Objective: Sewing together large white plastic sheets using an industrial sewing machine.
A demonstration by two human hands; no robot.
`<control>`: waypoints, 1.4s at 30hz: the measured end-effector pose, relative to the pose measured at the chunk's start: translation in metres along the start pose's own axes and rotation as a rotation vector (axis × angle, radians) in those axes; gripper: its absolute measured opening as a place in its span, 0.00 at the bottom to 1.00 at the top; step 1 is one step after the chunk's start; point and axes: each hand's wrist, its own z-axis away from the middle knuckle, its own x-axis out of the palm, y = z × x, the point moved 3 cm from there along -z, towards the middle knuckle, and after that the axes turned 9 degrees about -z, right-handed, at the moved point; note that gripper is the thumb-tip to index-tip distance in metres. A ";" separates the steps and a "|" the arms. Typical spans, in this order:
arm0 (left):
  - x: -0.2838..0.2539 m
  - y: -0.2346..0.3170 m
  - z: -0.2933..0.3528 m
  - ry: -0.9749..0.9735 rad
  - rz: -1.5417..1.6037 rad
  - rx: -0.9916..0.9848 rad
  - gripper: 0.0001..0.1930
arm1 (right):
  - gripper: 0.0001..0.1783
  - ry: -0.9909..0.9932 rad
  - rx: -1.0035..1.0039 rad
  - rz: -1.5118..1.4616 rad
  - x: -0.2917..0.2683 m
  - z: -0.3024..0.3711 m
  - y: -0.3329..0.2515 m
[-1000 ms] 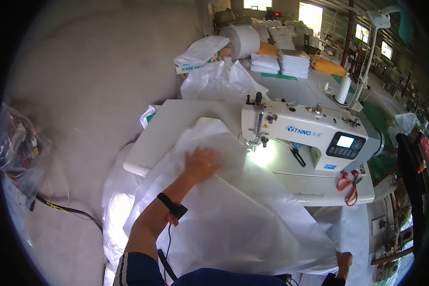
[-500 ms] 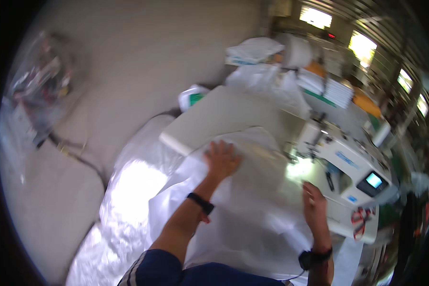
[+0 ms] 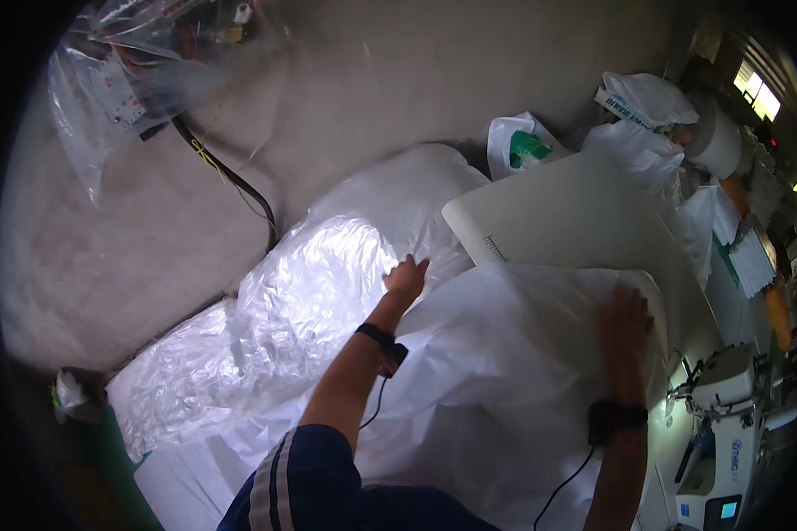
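A large white sheet of fabric (image 3: 505,354) lies creased across a pale worktable (image 3: 576,208) and down in front of me. My right hand (image 3: 624,323), a little blurred, rests on its right part with the fingers spread. At the sheet's left edge my left hand (image 3: 407,276) is closed, beside a heap covered in clear plastic film (image 3: 328,274). Whether the sheet's edge or the film is in its fingers cannot be made out. A white sewing machine (image 3: 726,442) with a lit screen stands to the right of my right arm.
A black cable (image 3: 226,173) runs down the grey wall, below a plastic-wrapped electrical box (image 3: 119,88). Behind the table sits a white bag with a green patch (image 3: 527,149). White sacks (image 3: 633,150) and stacked white sheets (image 3: 753,261) lie at the far right.
The view has turned left. My left hand has gone from lying flat on the fabric to its left edge and closed. My right hand has moved from beside the sewing machine onto the fabric.
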 end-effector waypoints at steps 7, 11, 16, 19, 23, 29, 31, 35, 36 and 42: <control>0.101 -0.041 -0.059 0.131 -0.168 0.282 0.20 | 0.31 -0.012 -0.017 0.032 0.006 -0.011 0.000; 0.121 -0.036 -0.094 0.157 -0.211 0.222 0.19 | 0.31 -0.034 -0.023 0.038 0.007 -0.014 0.001; 0.134 -0.048 -0.119 0.082 -0.242 0.356 0.11 | 0.31 -0.074 0.026 -0.001 0.003 -0.015 -0.003; 0.122 -0.068 -0.132 0.042 -0.211 0.295 0.13 | 0.31 -0.040 0.017 -0.055 -0.002 -0.013 -0.006; 0.084 -0.092 -0.152 0.155 -0.208 0.359 0.13 | 0.31 -0.046 0.022 -0.097 -0.005 -0.012 -0.005; -0.010 -0.087 -0.153 0.389 0.556 0.055 0.11 | 0.30 0.020 -0.028 0.024 -0.001 -0.007 0.000; -0.063 -0.049 -0.136 0.460 0.682 0.166 0.11 | 0.29 0.122 -0.093 0.098 0.002 -0.004 0.001; -0.184 0.066 -0.071 0.276 1.093 0.417 0.10 | 0.29 0.159 -0.079 0.068 0.007 -0.005 0.007; -0.211 0.097 -0.047 0.237 1.273 0.447 0.10 | 0.29 0.184 -0.066 0.077 0.004 -0.005 0.006; -0.266 0.200 0.157 0.164 1.252 1.122 0.09 | 0.16 0.251 -0.348 -0.650 -0.056 0.014 -0.070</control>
